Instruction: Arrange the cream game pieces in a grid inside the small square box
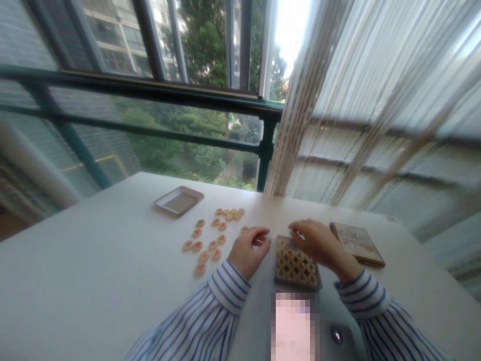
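My left hand (251,250) hovers above the white table, left of a shallow tray of Chinese chess pieces (296,265); its fingers are curved, with thumb and fingertips apart. My right hand (317,243) reaches over the tray's far right part and covers some of it. Its fingers are bent together, and what they may hold is hidden. Round wooden pieces with dark marks lie in rows inside the tray. Loose pieces with red marks (213,245) are scattered left of my left hand, one of them (244,229) just behind it. Several plain-looking pieces (230,214) form a cluster farther back.
An empty shallow tray or lid (179,200) lies at the back left. A flat printed box (356,244) rests right of my right hand. Beyond the white table (93,260) are a green railing (169,133) and a string curtain (300,100). A blurred-out patch sits at the front.
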Demonstrator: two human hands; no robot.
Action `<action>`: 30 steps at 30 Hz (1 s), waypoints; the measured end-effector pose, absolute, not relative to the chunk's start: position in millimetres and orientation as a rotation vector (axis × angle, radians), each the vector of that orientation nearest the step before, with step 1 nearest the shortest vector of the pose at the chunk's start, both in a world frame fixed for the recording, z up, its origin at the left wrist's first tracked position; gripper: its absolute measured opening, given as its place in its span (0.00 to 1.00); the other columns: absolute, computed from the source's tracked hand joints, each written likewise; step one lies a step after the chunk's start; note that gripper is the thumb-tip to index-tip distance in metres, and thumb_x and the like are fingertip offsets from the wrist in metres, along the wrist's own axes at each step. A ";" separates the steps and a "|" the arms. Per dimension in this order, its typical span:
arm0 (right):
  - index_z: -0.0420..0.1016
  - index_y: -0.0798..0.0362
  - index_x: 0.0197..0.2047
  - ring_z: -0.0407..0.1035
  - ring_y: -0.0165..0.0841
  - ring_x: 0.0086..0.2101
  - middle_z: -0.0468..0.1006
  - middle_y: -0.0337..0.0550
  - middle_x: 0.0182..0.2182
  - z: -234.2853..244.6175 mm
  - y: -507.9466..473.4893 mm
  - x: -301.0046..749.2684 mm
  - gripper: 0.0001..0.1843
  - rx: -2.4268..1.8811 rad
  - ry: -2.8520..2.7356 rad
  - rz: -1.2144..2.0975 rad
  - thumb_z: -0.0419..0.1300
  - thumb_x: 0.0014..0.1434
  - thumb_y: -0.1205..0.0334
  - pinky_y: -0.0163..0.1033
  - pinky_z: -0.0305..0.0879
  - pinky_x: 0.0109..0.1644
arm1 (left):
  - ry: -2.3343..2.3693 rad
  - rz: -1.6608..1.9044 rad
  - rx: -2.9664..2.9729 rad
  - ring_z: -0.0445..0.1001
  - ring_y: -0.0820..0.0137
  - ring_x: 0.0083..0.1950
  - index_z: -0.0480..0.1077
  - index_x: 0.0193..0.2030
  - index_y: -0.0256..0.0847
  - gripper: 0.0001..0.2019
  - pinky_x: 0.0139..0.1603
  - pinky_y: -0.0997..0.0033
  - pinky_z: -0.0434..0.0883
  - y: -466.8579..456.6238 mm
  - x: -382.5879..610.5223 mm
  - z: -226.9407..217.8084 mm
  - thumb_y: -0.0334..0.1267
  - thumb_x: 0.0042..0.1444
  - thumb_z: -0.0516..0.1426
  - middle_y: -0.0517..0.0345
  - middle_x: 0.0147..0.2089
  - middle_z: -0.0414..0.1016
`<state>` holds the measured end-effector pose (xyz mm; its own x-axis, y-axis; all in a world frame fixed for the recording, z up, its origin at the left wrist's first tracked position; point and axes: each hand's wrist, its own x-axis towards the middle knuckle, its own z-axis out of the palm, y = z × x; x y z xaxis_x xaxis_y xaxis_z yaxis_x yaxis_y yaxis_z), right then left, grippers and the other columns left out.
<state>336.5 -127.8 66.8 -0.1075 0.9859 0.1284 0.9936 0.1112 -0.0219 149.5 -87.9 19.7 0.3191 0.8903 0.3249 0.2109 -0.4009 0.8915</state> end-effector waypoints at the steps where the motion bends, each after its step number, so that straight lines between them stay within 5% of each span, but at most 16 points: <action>1: 0.72 0.52 0.45 0.67 0.34 0.40 0.76 0.46 0.38 68.6 -126.0 335.0 0.16 -2.016 -2.270 -0.109 0.47 0.60 0.60 0.37 0.56 0.45 | 0.987 1.122 1.825 0.74 0.71 0.33 0.72 0.37 0.37 0.10 0.36 0.72 0.73 -85.0 146.0 23.5 0.36 0.47 0.57 0.54 0.34 0.76; 17: 0.73 0.53 0.44 0.68 0.34 0.37 0.76 0.45 0.38 74.2 -70.5 310.1 0.15 -1.720 -2.377 -0.011 0.50 0.55 0.62 0.37 0.59 0.42 | 1.173 1.216 1.960 0.74 0.67 0.37 0.71 0.41 0.35 0.18 0.39 0.68 0.70 27.3 66.4 52.8 0.47 0.48 0.56 0.52 0.36 0.76; 30: 0.72 0.53 0.46 0.69 0.34 0.38 0.76 0.46 0.39 50.0 -5.8 291.8 0.17 -1.749 -2.377 0.121 0.53 0.52 0.66 0.37 0.60 0.42 | 1.108 0.877 2.357 0.73 0.67 0.40 0.71 0.43 0.39 0.17 0.41 0.70 0.69 75.8 59.7 40.1 0.46 0.52 0.51 0.53 0.42 0.75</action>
